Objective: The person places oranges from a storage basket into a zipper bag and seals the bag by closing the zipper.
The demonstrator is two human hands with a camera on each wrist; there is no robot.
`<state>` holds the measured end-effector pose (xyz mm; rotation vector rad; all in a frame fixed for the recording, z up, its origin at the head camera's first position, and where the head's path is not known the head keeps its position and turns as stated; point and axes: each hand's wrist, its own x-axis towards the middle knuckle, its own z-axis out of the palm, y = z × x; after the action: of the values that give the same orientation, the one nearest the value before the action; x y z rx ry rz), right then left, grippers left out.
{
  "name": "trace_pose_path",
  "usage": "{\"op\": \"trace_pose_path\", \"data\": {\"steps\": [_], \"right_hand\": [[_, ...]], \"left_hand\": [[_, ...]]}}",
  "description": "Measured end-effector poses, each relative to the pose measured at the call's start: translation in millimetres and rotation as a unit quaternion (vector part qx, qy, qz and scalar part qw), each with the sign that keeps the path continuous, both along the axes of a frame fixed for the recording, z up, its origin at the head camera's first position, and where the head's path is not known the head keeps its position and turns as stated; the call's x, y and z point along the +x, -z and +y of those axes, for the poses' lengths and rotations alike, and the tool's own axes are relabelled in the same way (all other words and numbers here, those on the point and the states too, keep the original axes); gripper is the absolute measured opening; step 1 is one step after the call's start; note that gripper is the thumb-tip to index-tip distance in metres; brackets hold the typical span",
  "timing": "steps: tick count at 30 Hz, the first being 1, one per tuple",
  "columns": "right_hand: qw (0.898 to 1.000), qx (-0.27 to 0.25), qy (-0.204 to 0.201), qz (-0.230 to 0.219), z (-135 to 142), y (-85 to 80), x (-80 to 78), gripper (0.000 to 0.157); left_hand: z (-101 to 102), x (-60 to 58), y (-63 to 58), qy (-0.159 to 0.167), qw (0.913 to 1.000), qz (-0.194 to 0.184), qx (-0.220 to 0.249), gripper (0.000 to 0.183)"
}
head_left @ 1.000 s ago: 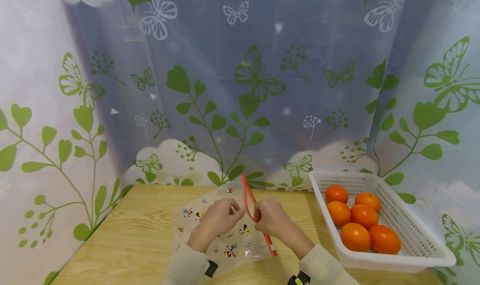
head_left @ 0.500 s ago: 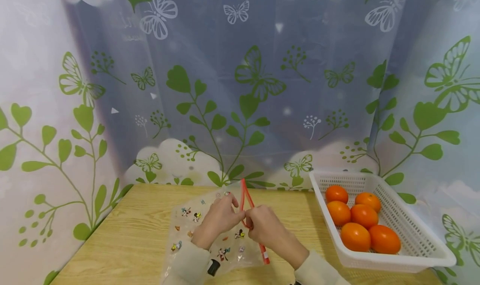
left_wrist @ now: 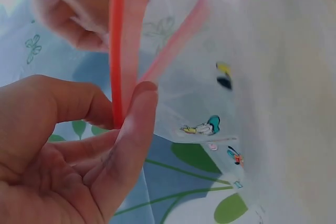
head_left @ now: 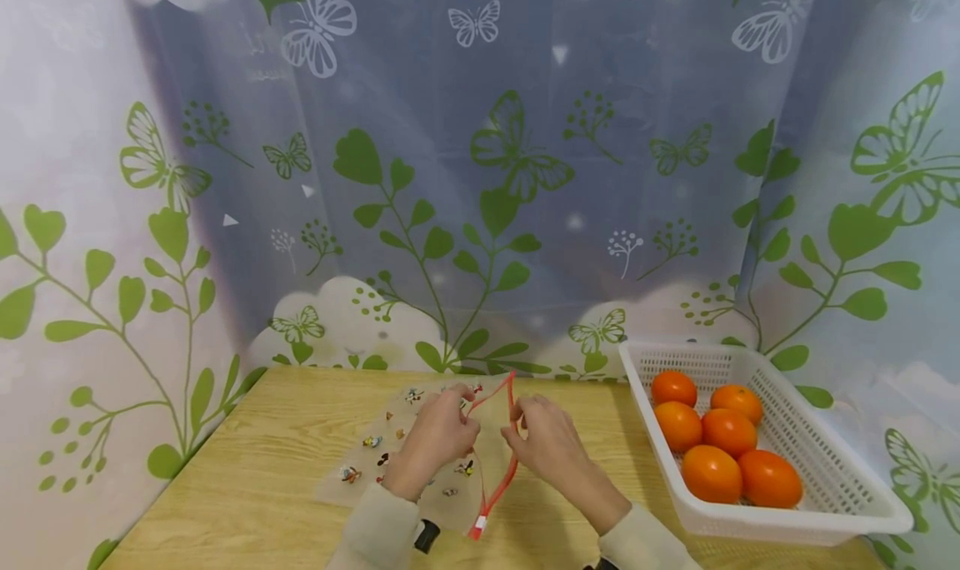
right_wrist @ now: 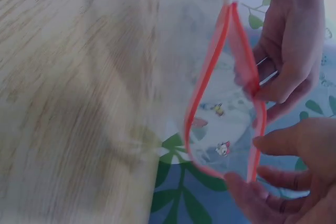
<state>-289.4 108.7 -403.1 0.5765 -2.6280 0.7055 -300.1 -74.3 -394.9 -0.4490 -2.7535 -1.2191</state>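
A clear zip bag (head_left: pixel 450 493) with small cartoon prints lies over the table in the head view, its mouth spread into a loop. Red zip strips (head_left: pixel 501 487) edge that mouth and meet at a white piece (head_left: pixel 481 522) near the front. My left hand (head_left: pixel 435 441) pinches the left strip between thumb and finger; the left wrist view shows this strip (left_wrist: pixel 117 51) at the fingertips. Opposite it, my right hand (head_left: pixel 555 453) pinches the right strip. In the right wrist view, the right hand's fingers (right_wrist: pixel 278 140) lie on the red edge.
A white perforated basket (head_left: pixel 667 487) stands to the right of the hands. Several orange round fruits (head_left: pixel 729 430) lie in it. The wooden table (head_left: pixel 247 462) ends at a printed curtain (head_left: pixel 420 137) behind. A black strap piece (head_left: pixel 427 536) shows at the left wrist.
The two hands were together at the strips and have moved apart, the right hand rightward. The bag's mouth has widened into a loop, and its front end has swung left.
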Motion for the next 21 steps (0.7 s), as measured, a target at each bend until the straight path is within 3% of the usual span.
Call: {"op": "trace_pose_path", "data": {"steps": [2, 4, 9, 14, 18, 21], "right_hand": [[0.999, 0.004, 0.033, -0.015, 3, 3.9, -1.1, 0.024], [0.998, 0.010, 0.040, -0.055, 5, 7.3, -2.5, 0.030], [0.991, 0.002, -0.004, -0.133, 7, 16.4, -7.5, 0.013], [0.993, -0.037, -0.039, -0.106, 6, 21.1, -9.6, 0.011], [0.995, -0.053, -0.044, -0.075, 3, 17.6, -10.6, 0.013], [0.994, -0.055, -0.040, -0.080, 1, 16.0, -11.0, 0.015]], "left_hand": [[0, 0.8, -0.5, -0.003, 1.0000, 0.007, 0.001, 0.039], [1, 1.9, -0.8, -0.005, 0.9998, 0.017, 0.000, 0.038], [4, 5.4, -2.0, -0.014, 0.9986, 0.049, -0.013, 0.036], [7, 7.4, -1.7, -0.012, 0.9941, 0.091, -0.057, 0.040], [8, 7.7, -2.4, 0.000, 0.9924, 0.095, -0.078, 0.048], [8, 8.6, -4.4, 0.016, 0.9934, 0.089, -0.070, 0.049]]}}
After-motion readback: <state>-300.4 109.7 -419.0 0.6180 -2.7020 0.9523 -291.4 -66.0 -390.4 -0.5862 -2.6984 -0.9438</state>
